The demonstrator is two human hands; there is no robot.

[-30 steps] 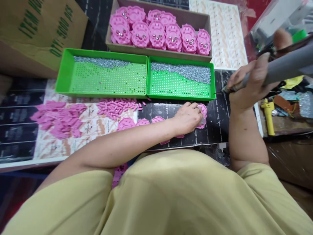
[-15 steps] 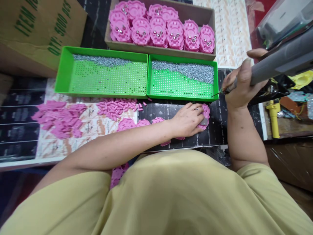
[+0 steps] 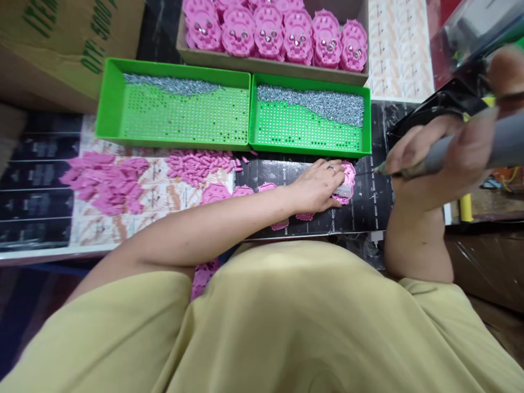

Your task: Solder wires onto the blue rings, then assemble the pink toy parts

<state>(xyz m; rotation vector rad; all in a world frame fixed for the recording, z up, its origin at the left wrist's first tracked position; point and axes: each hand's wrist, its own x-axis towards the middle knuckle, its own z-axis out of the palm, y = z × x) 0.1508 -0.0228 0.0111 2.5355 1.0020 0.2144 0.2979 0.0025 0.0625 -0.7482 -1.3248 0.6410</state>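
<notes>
My left hand (image 3: 320,184), a ring on one finger, holds a pink plastic part (image 3: 349,173) down on the black table surface. A greyish flat piece (image 3: 343,190) shows on that part beside my fingers, which hide the rest. Wrapped round a grey electric screwdriver (image 3: 507,139) is my right hand (image 3: 444,158), blurred by motion. The screwdriver's thin bit points left, level with the pink part and a short way from it. Other pink parts (image 3: 268,186) lie behind and in front of my left forearm, partly hidden by it.
Two green trays (image 3: 174,144) with small metal screws stand beyond my hands. Behind them a cardboard box (image 3: 274,64) holds stacked pink parts. Loose pink pieces (image 3: 104,183) and small pink pegs (image 3: 196,166) lie at left. A large carton (image 3: 73,82) stands at far left.
My right hand has swung the screwdriver lower and turned it, its bit now directed at the pink part. The left hand stays on that part. The whole view has shifted slightly.
</notes>
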